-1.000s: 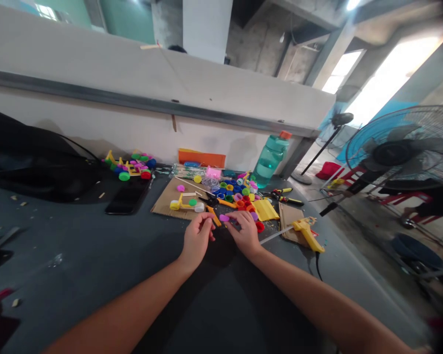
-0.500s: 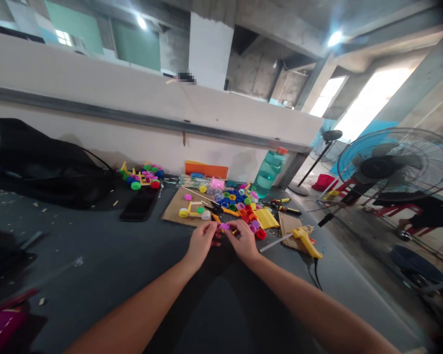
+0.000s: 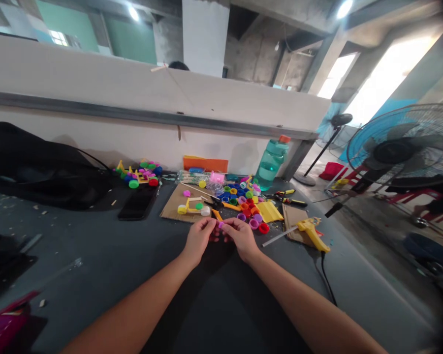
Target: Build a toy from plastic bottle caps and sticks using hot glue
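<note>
Close together over the front of the dark table, my left hand [image 3: 198, 240] and my right hand [image 3: 243, 240] both pinch a small purple bottle cap [image 3: 220, 224], mostly hidden by the fingertips. Just beyond them lies an orange-handled cutter [image 3: 217, 215]. A cardboard sheet [image 3: 170, 212] to the far left of my hands carries a small yellow-framed toy car [image 3: 192, 209] with cap wheels. Past my right hand spreads a pile of colourful bottle caps [image 3: 245, 212], with a yellow plastic piece [image 3: 270, 212] beside it.
A yellow glue gun [image 3: 313, 234] rests on cardboard at right, its cord trailing forward. Behind stand a teal water bottle [image 3: 270, 164] and pliers [image 3: 293, 201]. Leftward are a black phone [image 3: 135, 204], assembled toy cars [image 3: 140, 174] and a black bag [image 3: 40, 169]. A fan [image 3: 395, 150] stands beside the table.
The view has shifted slightly. My fingers have closed in around the purple cap, so less of it shows; both hands stay together in nearly the same place.
</note>
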The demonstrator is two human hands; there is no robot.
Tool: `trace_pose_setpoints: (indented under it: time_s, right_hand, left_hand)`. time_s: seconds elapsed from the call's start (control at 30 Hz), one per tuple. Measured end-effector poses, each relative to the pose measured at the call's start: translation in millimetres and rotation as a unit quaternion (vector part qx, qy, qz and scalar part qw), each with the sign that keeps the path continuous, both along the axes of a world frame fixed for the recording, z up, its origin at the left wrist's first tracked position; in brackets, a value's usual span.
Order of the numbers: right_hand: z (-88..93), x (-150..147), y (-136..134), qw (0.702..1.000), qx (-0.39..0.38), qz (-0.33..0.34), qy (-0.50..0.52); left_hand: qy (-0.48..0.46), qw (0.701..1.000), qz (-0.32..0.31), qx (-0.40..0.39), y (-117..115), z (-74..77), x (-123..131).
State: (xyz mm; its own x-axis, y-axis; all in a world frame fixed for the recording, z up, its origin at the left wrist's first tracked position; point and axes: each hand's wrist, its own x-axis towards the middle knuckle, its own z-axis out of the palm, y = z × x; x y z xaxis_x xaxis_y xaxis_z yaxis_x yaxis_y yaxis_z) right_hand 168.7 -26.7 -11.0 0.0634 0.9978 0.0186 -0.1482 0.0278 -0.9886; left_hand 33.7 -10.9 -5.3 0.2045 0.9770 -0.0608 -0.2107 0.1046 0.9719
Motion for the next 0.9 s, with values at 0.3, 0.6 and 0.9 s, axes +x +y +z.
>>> trace_pose_setpoints:
  time_s: [0.3,0.6,0.9]
  right_hand:
    - [3.9,1.3,-6.9,0.998,-0.027,0.038,0.041]
    - [-1.3,2.2,-4.4,0.999,-0.022,0.03,0.04]
    - [2.1,2.3,-5.9,0.993,-0.045,0.036,0.099]
  left_hand:
    - [-0.073,0.988,-0.066,-0.117,-3.4,8.2,3.8]
    - [-0.085,0.982,-0.074,-0.151,-1.4,3.1,3.8]
    - [-0.135,0.978,-0.09,-0.135,-1.7,0.5,3.6]
